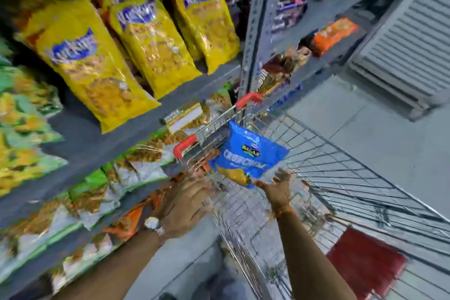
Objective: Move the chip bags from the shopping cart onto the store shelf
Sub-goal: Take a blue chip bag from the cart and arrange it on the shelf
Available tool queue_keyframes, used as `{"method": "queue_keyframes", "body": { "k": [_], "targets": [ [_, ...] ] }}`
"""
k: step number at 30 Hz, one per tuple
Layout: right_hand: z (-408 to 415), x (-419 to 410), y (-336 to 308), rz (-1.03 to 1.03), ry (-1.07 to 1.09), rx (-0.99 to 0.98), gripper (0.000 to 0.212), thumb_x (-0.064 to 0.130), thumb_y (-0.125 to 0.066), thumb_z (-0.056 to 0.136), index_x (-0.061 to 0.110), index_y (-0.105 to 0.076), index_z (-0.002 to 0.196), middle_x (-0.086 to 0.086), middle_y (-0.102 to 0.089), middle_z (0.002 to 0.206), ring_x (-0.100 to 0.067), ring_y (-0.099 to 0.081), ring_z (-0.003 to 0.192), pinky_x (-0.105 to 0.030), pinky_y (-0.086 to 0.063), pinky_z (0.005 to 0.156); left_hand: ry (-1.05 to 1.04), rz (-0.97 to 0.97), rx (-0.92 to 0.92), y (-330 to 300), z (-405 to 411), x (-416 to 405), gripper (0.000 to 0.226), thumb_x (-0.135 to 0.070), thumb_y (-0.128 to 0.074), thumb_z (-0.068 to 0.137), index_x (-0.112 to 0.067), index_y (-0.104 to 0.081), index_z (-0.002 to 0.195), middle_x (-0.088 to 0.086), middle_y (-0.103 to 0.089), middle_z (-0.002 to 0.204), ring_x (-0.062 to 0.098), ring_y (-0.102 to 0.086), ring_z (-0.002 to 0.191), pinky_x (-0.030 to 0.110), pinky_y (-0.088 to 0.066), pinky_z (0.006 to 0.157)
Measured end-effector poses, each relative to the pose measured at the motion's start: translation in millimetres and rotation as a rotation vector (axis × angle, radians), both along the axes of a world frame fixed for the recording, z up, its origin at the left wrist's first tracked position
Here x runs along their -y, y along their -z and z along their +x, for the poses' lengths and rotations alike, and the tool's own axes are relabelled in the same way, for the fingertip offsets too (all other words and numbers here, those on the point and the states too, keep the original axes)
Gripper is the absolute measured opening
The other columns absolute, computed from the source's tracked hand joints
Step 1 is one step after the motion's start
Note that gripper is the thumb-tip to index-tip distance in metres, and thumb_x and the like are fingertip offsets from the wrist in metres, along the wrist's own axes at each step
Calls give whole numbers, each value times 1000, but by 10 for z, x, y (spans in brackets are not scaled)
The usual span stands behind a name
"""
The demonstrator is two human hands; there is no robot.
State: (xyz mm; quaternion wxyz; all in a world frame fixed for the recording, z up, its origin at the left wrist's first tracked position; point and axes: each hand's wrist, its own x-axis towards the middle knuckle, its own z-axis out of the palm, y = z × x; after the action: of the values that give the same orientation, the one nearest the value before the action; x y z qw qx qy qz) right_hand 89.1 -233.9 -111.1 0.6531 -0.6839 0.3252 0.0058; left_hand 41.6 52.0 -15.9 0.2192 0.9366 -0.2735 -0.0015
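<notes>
A blue chip bag (250, 153) hangs above the wire shopping cart (345, 178), near the cart's red-capped handle end. My right hand (277, 186) pinches the bag's lower corner with the other fingers spread. At the cart's near left rim is my left hand (185, 202), a watch on its wrist, fingers curled; the blur hides whether it grips the rim. The grey store shelf (97, 143) runs along the left, with big yellow snack bags (97, 66) on it.
Green and white snack bags fill the lower shelves at the left. A grey perforated upright (258, 22) divides the shelving; boxes and orange packs lie right of it. A red item (365, 263) lies in the cart's bottom. A ribbed grey shutter (409, 39) stands at the far right.
</notes>
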Motion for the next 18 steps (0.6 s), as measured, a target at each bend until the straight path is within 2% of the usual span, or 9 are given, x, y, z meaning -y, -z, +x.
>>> {"method": "queue_keyframes", "body": {
  "k": [1, 3, 5, 7, 8, 11, 13, 15, 18],
  "targets": [
    [66, 24, 180, 30, -30, -7, 111, 29, -99, 34, -6, -46, 125, -13, -50, 116, -20, -50, 100, 1, -40, 73, 24, -3, 10, 3, 36, 15, 47, -46, -36, 106, -14, -69, 117, 7, -68, 122, 26, -58, 117, 37, -39, 110],
    [202, 38, 437, 88, -68, 4, 99, 14, -98, 38, -1, -48, 122, -11, -53, 120, -15, -59, 104, -5, -49, 77, -3, -58, 80, 23, 66, 97, 50, -42, -32, 107, -12, -72, 106, 8, -69, 113, 24, -56, 112, 32, -32, 117],
    [282, 21, 564, 123, -93, 12, 93, 10, -95, 41, 2, -52, 124, -15, -64, 123, -11, -69, 105, -25, -60, 82, -18, -103, 136, 48, 41, 153, 53, -40, -30, 107, -10, -72, 95, 8, -69, 104, 24, -56, 107, 30, -26, 121],
    [327, -24, 640, 165, -102, 28, 84, -4, -92, 51, 7, -56, 126, -16, -69, 124, -26, -72, 108, -46, -62, 86, -41, -154, 144, 104, 23, 180, 59, -41, -26, 107, -9, -72, 89, 8, -69, 98, 24, -58, 103, 33, -28, 120],
    [349, -51, 654, 186, -92, 33, 79, -12, -90, 55, 6, -57, 125, -18, -71, 121, -31, -73, 106, -51, -62, 86, -57, -175, 164, 150, 30, 190, 63, -42, -23, 107, -9, -72, 86, 9, -69, 95, 25, -59, 100, 33, -31, 118],
    [412, -146, 700, 184, -31, 59, 68, -12, -90, 59, 4, -65, 119, -22, -74, 114, -38, -74, 103, -56, -62, 84, -88, -226, 201, 239, 82, 222, 70, -43, -19, 107, -8, -72, 77, 9, -69, 88, 25, -60, 92, 32, -36, 111],
    [403, -188, 706, 127, 5, 104, 56, -2, -93, 57, 25, -76, 104, -15, -77, 105, -40, -75, 102, -55, -62, 84, -100, -243, 238, 270, 91, 241, 71, -43, -18, 106, -8, -71, 74, 10, -69, 84, 25, -60, 89, 31, -38, 107],
    [367, -204, 654, 88, -4, 138, 51, 1, -93, 59, 35, -78, 94, -11, -78, 102, -38, -75, 101, -53, -62, 85, -104, -232, 267, 276, 85, 246, 70, -42, -18, 106, -8, -71, 74, 9, -68, 83, 26, -60, 87, 33, -40, 104],
    [291, -197, 502, 59, -45, 142, 43, 8, -94, 61, 30, -77, 94, -15, -78, 105, -35, -76, 99, -57, -61, 85, -59, -184, 254, 192, 81, 205, 63, -39, -22, 105, -7, -71, 80, 9, -67, 86, 27, -59, 90, 34, -37, 110]
  ]
}}
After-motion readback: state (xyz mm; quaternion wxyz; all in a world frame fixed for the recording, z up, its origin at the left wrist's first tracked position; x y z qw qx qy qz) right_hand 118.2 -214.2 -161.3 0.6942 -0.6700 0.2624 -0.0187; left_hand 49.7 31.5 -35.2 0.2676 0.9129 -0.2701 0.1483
